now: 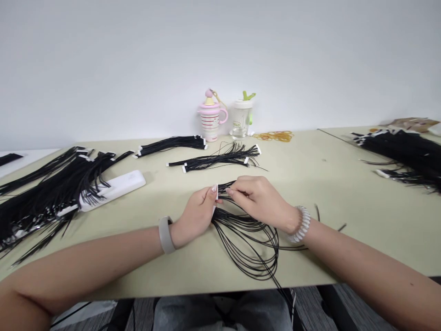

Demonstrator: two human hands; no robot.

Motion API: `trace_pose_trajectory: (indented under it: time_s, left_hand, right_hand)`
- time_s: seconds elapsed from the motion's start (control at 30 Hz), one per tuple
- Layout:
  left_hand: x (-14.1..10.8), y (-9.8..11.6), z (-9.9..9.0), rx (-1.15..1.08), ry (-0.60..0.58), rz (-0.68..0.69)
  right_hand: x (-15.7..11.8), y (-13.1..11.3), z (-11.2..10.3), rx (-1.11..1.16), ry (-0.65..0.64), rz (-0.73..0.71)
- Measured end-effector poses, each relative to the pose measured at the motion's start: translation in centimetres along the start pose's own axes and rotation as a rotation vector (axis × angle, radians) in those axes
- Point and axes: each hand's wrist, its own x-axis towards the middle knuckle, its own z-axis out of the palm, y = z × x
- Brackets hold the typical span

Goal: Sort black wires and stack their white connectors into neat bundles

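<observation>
My left hand (200, 206) grips a white connector (217, 192) between thumb and fingers, with black wires running out of it to the right. Close beside it, my right hand (257, 200) pinches at the wires just right of that connector; its fingertips meet around them. Below both hands a looped bundle of black wires (251, 243) hangs in curves over the table, and some strands drop past the front edge. Part of a second white piece shows under my left hand. Exactly which strand the right fingers hold is hidden.
Black wire bundles with white connectors lie at left (44, 197), at right (409, 156) and behind my hands (220, 158). A white oblong case (124, 186) sits under the left pile. A pink cup (210, 119), a clear cup (242, 120) and rubber bands (275, 136) are by the wall.
</observation>
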Motion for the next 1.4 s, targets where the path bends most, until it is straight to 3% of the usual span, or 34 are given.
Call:
trace_pose_trajectory:
  time_s: [0.4,0.73,0.9,1.1,1.3,1.33,1.4]
  left_hand:
    - [0.0,0.0,-0.1,0.003,-0.013,-0.007]
    - [-0.1,-0.1,-0.1,-0.014,-0.07,-0.014]
    - [0.0,-0.3,-0.2,-0.004,-0.04,0.025]
    - [0.1,-0.2,-0.1,-0.062,0.027,-0.046]
    - [0.2,0.4,0.0,-0.204,0.123,-0.247]
    - [0.2,0.4,0.1,-0.232,0.128,-0.269]
    - [0.3,0.4,0.0,-0.26,0.134,-0.282]
  right_hand:
    - [0.0,0.1,0.3,0.005,-0.06,-0.103]
    - [0.1,-0.3,0.1,-0.277,-0.154,-0.144]
    - [0.3,0.3,-1.2,-0.139,-0.212,-0.092]
    - [0.0,1.5,-1.9,0.0,-0.269,-0.002]
    - [-0.3,0.9,-3.6,0.119,0.092,0.175]
    - [-0.4,0.7,-4.2,0.14,0.09,0.201]
    - [-0.7,0.5,-5.2,0.169,-0.1,0.226]
